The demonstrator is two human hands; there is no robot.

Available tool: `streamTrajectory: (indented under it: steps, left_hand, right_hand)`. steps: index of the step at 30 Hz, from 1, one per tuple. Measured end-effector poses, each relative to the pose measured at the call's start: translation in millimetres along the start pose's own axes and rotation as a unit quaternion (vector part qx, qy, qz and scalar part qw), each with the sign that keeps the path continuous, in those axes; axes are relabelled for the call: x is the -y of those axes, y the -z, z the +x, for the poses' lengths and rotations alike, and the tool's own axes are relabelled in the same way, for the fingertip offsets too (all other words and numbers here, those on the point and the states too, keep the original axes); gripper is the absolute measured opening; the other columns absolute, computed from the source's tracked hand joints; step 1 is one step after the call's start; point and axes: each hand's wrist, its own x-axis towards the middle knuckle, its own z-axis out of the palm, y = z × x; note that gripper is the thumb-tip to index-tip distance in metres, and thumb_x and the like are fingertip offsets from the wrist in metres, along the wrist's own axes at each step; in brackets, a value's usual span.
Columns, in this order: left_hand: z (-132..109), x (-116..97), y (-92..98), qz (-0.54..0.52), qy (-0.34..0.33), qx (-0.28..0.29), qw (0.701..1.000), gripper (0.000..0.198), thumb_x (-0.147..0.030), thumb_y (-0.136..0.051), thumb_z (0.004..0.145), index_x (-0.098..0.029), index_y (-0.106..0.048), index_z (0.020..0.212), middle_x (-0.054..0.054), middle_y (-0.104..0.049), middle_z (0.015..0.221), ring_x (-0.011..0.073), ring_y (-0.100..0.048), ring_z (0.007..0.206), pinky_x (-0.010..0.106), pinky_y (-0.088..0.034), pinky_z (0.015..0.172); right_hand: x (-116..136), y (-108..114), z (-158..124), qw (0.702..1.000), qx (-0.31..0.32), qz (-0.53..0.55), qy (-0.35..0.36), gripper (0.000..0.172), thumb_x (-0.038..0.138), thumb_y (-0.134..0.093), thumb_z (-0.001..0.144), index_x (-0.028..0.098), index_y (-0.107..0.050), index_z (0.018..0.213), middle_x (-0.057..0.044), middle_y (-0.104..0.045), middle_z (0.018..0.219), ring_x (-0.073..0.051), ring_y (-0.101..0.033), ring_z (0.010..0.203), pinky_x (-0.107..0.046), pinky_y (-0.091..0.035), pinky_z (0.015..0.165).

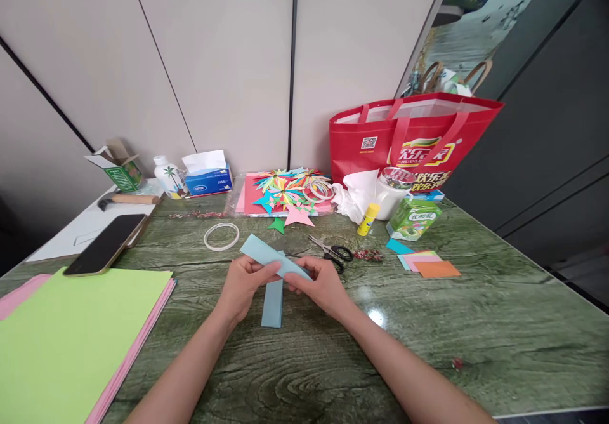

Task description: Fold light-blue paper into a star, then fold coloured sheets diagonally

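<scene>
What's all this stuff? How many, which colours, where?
Paper strips: at least 2, light blue, centre
Scissors: 1, black handles, centre
Glue stick: 1, yellow, right
Tape rings: several, white, left and back
Paper stars: several, multicoloured, back
Sprigs: 2, reddish, both sides
Paper slips: several, mixed, right
Drink carton: 1, green, right
Mug: 1, white, right
Tissues: some, white, back right
Bag: 1, red, back right
Tissue box: 1, blue, back left
Bottle: 1, white, back left
Opened box: 1, green, back left
Hammer: 1, brown handle, left
Phone: 1, black, left
Paper stack: 1, lime over pink, left
Table: 1, green, underneath
Panels: several, grey, back
Left hand: 1, bare, holding strip
Right hand: 1, bare, holding strip
</scene>
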Motion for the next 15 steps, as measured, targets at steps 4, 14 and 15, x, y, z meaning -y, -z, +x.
streamTrajectory:
  steps: [4, 14, 15]
  left_hand:
    - [-0.9, 2.8, -1.0, -0.014, 0.012, -0.012, 1.0, 0.026, -0.03, -0.079, 0.052, -0.011, -0.07, 0.067, 0.007, -0.072, 0.069, 0.023, -0.067, 0.067, 0.036, -0.056, 0.069]
    - [-2.6, 0.8, -4.5, -0.047, 0.02, -0.025, 0.998, 0.029, -0.03, -0.08, 0.051, -0.01, -0.069, 0.069, 0.008, -0.072, 0.067, 0.0237, -0.068, 0.064, 0.038, -0.056, 0.069]
    - [-2.6, 1.0, -4.5, -0.047, 0.022, -0.027, 0.998, 0.029, -0.03, -0.08, 0.051, -0.01, -0.069, 0.068, 0.008, -0.072, 0.067, 0.0238, -0.068, 0.064, 0.038, -0.056, 0.069]
  right_hand:
    - [0.6, -0.2, -0.7, 1.0, 0.002, -0.023, 0.017, 0.026, 0.04, -0.069, 0.064, 0.016, -0.059, 0.067, 0.002, -0.057, 0.055, -0.011, -0.05, 0.049, -0.022, -0.041, 0.047]
    - [-0.1, 0.7, 0.1, 1.0, -0.013, -0.019, 0.01, 0.024, 0.038, -0.069, 0.064, 0.016, -0.06, 0.066, 0.001, -0.06, 0.055, -0.014, -0.054, 0.049, -0.025, -0.044, 0.05]
    - [-0.2, 0.7, 0.3, 1.0, -0.014, -0.02, 0.01, 0.024, 0.038, -0.069, 0.064, 0.016, -0.06, 0.066, 0.0, -0.061, 0.055, -0.014, -0.055, 0.049, -0.025, -0.045, 0.05]
